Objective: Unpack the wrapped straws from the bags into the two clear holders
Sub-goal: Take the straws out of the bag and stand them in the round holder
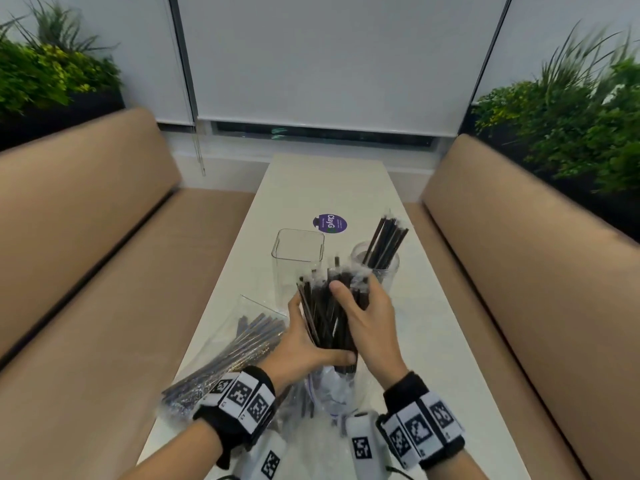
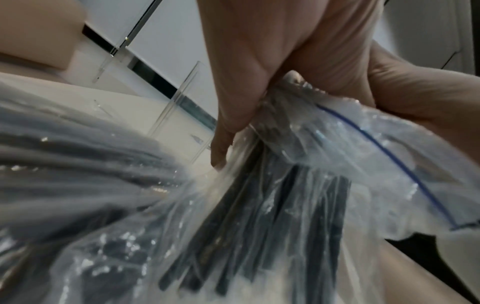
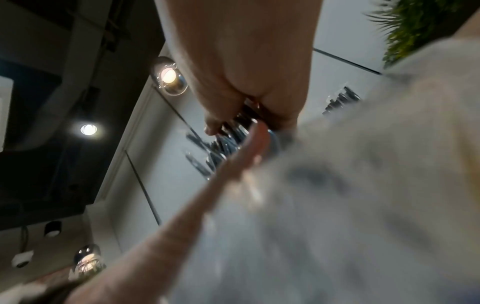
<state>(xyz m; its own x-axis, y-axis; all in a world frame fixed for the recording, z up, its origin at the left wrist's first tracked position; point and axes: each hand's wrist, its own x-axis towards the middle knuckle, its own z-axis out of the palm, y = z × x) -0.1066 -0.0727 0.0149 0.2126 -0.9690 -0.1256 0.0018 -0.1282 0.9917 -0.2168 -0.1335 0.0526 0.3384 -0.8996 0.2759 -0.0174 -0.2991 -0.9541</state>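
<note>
the task looked partly done. the round clear holder (image 1: 375,268), on the far right of the worktop (image 1: 426,344), already held a small leaning bunch of dark wrapped straws, while the square clear holder (image 1: 298,252) just to its left stood with nothing visible in it.

both hands were busy with a thick bundle of straws (image 1: 329,313) held upright above the near middle of the worktop. the left hand (image 1: 304,344) curled round the bundle low down, where the wrist view showed it also bunching the mouth of a clear zip bag (image 1: 329,393) against the straws. the right hand (image 1: 369,325) gripped the bundle higher up, thumb across the front. the lower ends of the straws were at the bag's opening (whether any stayed inside i could not tell; the wrist views were blurred).

a second bag of straws (image 1: 228,351) lay on the worktop to the left, apparently full and untouched.

by my judgement, what remained was to free this bundle, drop it into a holder, most likely the square one, and then empty the second bag.
</note>
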